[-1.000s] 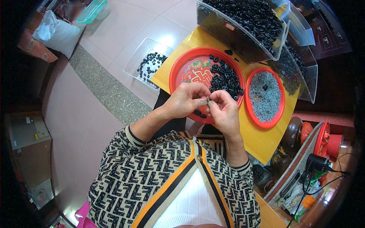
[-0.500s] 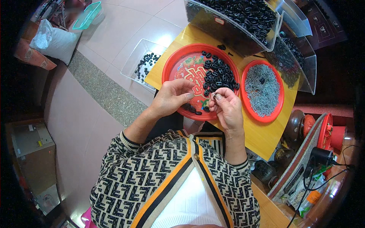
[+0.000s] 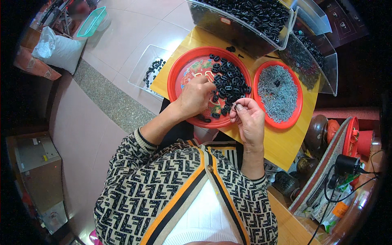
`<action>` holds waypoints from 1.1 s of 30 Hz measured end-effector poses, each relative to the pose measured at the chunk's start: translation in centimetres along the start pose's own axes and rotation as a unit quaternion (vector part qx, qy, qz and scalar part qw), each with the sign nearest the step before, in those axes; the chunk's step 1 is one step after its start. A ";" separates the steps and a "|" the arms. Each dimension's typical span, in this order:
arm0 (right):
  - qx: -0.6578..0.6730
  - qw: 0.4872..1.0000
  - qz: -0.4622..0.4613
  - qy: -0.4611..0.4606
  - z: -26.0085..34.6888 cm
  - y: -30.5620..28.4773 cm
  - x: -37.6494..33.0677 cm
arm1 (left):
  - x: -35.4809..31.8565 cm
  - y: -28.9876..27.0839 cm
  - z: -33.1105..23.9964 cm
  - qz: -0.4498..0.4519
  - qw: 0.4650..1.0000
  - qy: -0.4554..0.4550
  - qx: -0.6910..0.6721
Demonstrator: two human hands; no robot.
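My left hand (image 3: 197, 96) is over the round red tray (image 3: 174, 65), its fingers curled down at the left edge of a pile of small black oval pieces with holes (image 3: 229, 77). Its fingertips are partly hidden, so what they pinch, if anything, does not show. At the tray's lower right rim my right hand (image 3: 250, 118) is raised, thumb and forefinger pinching a small thin, greyish screw-like piece (image 3: 234, 105). Right of it, a smaller red tray (image 3: 256, 87) holds a heap of thin grey screw-like pieces (image 3: 279, 98) with one black piece on top.
Both trays stand on a yellow wooden table (image 3: 286, 149). Behind them are a clear bin of black pieces (image 3: 245, 20) and another clear bin (image 3: 328, 77). A clear box (image 3: 136, 77) with black bits is beyond the table's left edge. Jars (image 3: 316, 132) and a black adapter (image 3: 347, 164) lie at right.
My left hand has moved right and up from the tray's near side to the black pile, its fingers curling. The right hand keeps its pinch, shifted slightly right.
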State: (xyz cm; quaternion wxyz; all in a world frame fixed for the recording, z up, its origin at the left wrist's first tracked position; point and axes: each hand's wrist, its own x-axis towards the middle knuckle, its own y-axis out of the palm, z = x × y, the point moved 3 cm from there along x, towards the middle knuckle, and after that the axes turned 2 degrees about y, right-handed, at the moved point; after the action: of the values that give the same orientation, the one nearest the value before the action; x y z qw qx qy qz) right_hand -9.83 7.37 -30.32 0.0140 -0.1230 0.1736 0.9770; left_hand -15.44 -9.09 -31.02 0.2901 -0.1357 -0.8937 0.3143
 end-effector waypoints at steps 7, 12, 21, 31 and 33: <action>0.007 1.000 0.005 -0.016 -0.2 -0.4 -0.3 | 0.9 1.2 0.9 0.074 0.995 0.045 0.055; 0.033 0.999 0.022 0.022 -0.8 -0.1 -0.1 | 0.8 1.3 0.9 0.048 0.991 0.078 0.095; -0.006 0.999 0.030 0.026 -0.8 1.7 0.0 | -1.9 -0.1 0.9 -0.011 0.833 -0.300 -0.465; -0.061 0.998 0.033 0.014 -0.8 4.2 0.5 | -3.6 -1.7 0.2 -0.007 0.709 -0.275 -0.650; -0.076 0.997 0.022 0.008 -0.7 4.4 0.5 | -3.7 -1.9 0.2 -0.009 0.709 -0.270 -0.652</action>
State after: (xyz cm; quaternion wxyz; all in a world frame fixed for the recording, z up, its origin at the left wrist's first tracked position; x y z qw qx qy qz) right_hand -10.45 3.02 -29.56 -0.0180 -0.1274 0.1015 0.9865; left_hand -12.67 -12.24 -31.52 -0.1209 -0.1923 -0.9177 -0.3258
